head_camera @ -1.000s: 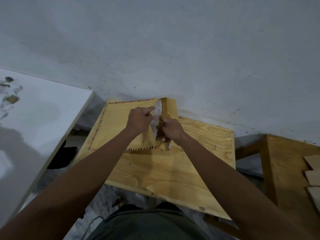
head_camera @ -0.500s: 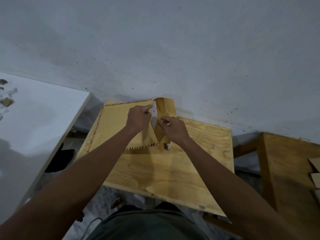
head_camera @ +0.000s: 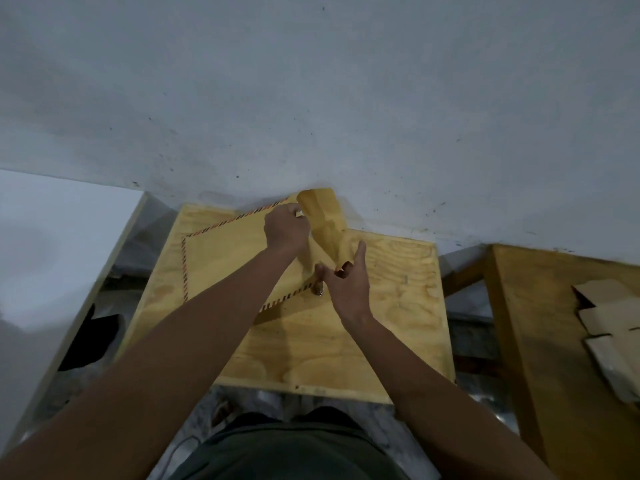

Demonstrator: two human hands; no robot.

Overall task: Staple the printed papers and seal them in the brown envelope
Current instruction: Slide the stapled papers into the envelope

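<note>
The brown envelope (head_camera: 228,258), edged with red and black stripes, lies flat on the plywood table (head_camera: 332,348), its mouth to the right. Its flap (head_camera: 323,223) stands up, curled, against the wall. My left hand (head_camera: 285,230) pinches the far corner of the mouth. My right hand (head_camera: 346,282) grips the flap's near end between thumb and fingers. Below my right thumb a small cylindrical object (head_camera: 317,291) rests at the envelope's near corner, partly hidden. No printed papers show; the envelope's inside is hidden.
A grey wall (head_camera: 346,98) rises right behind the table. A white board (head_camera: 52,254) lies to the left, with a dark object (head_camera: 93,337) in the gap below it. On the right, a wooden bench (head_camera: 540,323) carries cardboard pieces (head_camera: 609,327).
The white paper seen in the envelope's mouth earlier no longer shows. My right hand has slid down to the flap's near end, and the flap has risen more upright.
</note>
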